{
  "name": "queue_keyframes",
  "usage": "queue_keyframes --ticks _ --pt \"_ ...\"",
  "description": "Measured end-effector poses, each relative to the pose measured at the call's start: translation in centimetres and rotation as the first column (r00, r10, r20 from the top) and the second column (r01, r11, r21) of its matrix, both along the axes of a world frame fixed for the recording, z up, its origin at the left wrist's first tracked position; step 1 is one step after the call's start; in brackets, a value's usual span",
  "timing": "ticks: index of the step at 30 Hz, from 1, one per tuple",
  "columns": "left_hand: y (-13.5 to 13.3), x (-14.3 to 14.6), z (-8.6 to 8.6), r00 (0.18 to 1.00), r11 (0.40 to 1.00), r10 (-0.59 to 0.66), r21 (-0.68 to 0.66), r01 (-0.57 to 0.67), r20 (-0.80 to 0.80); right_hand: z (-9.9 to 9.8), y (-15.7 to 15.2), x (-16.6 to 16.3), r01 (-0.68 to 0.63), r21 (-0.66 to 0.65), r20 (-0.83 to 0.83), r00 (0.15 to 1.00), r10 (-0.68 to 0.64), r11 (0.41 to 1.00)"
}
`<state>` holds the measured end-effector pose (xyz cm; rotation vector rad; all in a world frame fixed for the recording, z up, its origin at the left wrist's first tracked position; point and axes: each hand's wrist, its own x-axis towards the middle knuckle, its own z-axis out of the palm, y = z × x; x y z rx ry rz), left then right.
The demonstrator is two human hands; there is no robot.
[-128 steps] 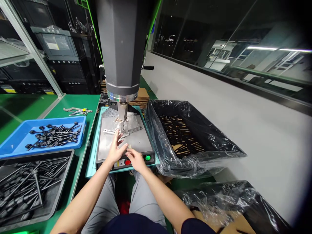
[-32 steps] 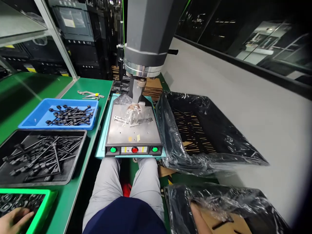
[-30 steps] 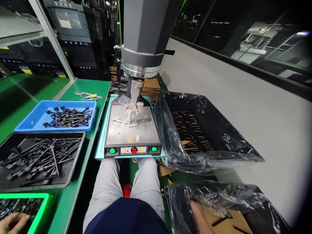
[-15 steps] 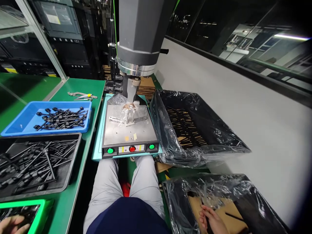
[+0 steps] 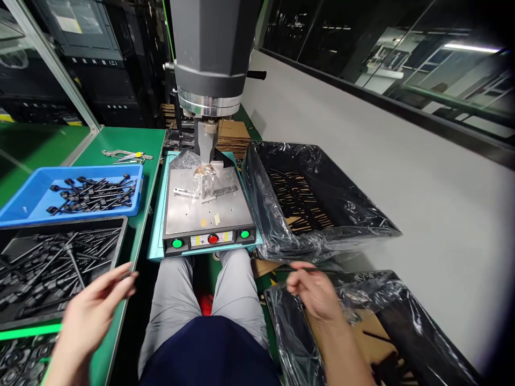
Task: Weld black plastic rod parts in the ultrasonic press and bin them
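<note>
- The left hand [image 5: 92, 313] hovers low at the front edge of the green counter [image 5: 151, 142]. Its fingers are spread open and hold nothing.
- Just beyond that hand lies a black tray [image 5: 119, 244] heaped with thin dark rods [image 5: 48, 262]. A bright green tray [image 5: 28, 331] sits at the hand's near side, partly cut off.
- The right hand [image 5: 316, 292] is raised over the near corner of a plastic-lined box [image 5: 402, 316] beside the person's knee. Its fingertips are drawn together in a pinch, and anything between them is too blurred to tell.
- A sheet of cardboard [image 5: 362, 332] lies inside that box.
- A press machine [image 5: 211, 48] stands straight ahead, with a steel plate [image 5: 205, 209] below it and a red button [image 5: 213, 239] between two green ones.
- A blue tray [image 5: 24, 206] of dark parts sits behind the black tray.
- A second lined bin [image 5: 322, 161] stands to the right of the machine.
</note>
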<state>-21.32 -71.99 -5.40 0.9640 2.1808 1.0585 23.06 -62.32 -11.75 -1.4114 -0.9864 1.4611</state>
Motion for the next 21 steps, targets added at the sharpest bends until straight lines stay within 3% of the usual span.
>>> queue_keyframes --ticks 3,7,10,14,21 --pt "4.7 4.9 -2.3 0.943 0.971 -0.218 0.147 0.186 0.252 0.9 2.1 -7.9 -0.41 0.118 0.155 0.907 0.391 0.904" --pt "9.0 8.9 -3.6 0.806 0.94 -0.315 0.28 0.193 0.501 0.6 2.8 -14.2 -0.564 0.163 0.067 0.825 0.561 0.809" --pt "10.3 9.0 -3.3 0.717 0.939 -0.298 0.328 0.101 0.631 0.1 2.4 -15.7 -0.584 0.182 0.012 0.806 0.592 0.791" --pt "10.9 8.7 -2.6 0.659 0.942 -0.238 0.334 -0.021 0.714 -0.2 1.9 -16.2 -0.572 0.249 0.114 0.818 0.563 0.781" --pt "10.7 9.8 -3.2 0.71 0.922 -0.276 0.386 0.006 0.648 0.3 1.9 -16.5 -0.576 0.335 0.235 0.818 0.525 0.746"
